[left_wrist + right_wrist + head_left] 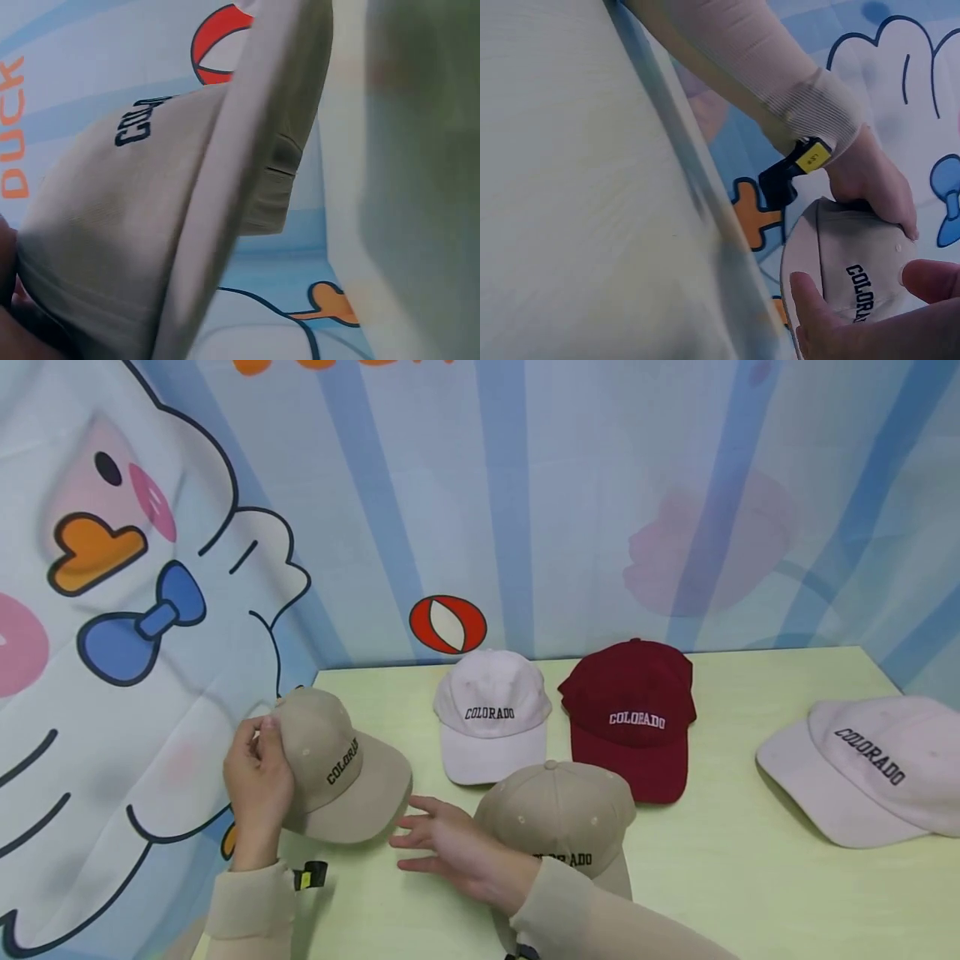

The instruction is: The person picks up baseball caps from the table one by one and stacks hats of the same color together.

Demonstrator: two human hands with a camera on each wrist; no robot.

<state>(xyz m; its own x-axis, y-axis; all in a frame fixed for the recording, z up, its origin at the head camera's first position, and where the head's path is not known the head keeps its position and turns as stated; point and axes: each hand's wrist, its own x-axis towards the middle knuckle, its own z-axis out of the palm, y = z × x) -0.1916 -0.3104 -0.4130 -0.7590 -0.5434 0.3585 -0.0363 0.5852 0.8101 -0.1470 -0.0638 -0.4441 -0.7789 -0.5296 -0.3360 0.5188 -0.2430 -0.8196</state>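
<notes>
At the left, my left hand (pixel 258 777) grips the back side of a khaki baseball cap (pixel 311 739), which carries dark COLORADO lettering. The held cap is tilted, its brim (pixel 360 802) pointing right and down, with a band of its underside seen in the left wrist view. My right hand (pixel 457 852) reaches toward that brim with fingers spread and nothing between them. Behind the right forearm sits a second khaki cap (pixel 555 806), its lower front partly hidden by the sleeve. In the right wrist view, the right fingers overlap the held cap (pixel 855 255).
A white cap (pixel 491 718) and a maroon cap (pixel 630 718) stand side by side at the back of the pale yellow table (pixel 720 893). Another pale cap (pixel 877 768) lies at the right edge. A printed fabric backdrop (pixel 570 510) rises behind and to the left.
</notes>
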